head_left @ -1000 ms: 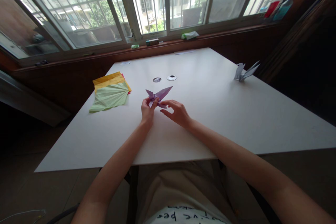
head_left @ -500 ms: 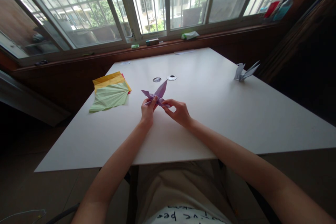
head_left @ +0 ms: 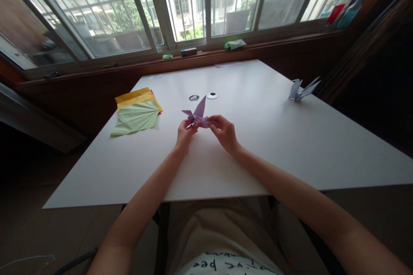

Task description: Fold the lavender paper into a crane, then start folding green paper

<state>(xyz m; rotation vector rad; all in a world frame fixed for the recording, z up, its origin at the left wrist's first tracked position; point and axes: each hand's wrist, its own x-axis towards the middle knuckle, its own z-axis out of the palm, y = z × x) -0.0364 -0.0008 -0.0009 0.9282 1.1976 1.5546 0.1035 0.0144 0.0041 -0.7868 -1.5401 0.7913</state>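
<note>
A purple paper crane (head_left: 200, 111) is held up between both hands over the middle of the white table (head_left: 193, 172). One wing points upward, and a thin pointed part sticks out to the left. My left hand (head_left: 185, 134) pinches its left lower side between thumb and fingers. On the other side, my right hand (head_left: 226, 134) grips the right wing by thumb and fingertips. The fingers cover part of the crane's underside.
Left on the table lie a creased light green sheet (head_left: 135, 119) and yellow paper (head_left: 132, 96). Two round fittings (head_left: 194, 98) sit beyond the hands. A grey paper crane (head_left: 301, 91) stands at the right edge. Small items, including a green-white packet (head_left: 235, 44), rest on the windowsill.
The purple crane and both hands have shifted slightly right. The left thumb has moved from the crane's middle down to its lower left side, and the right wing is pulled outward.
</note>
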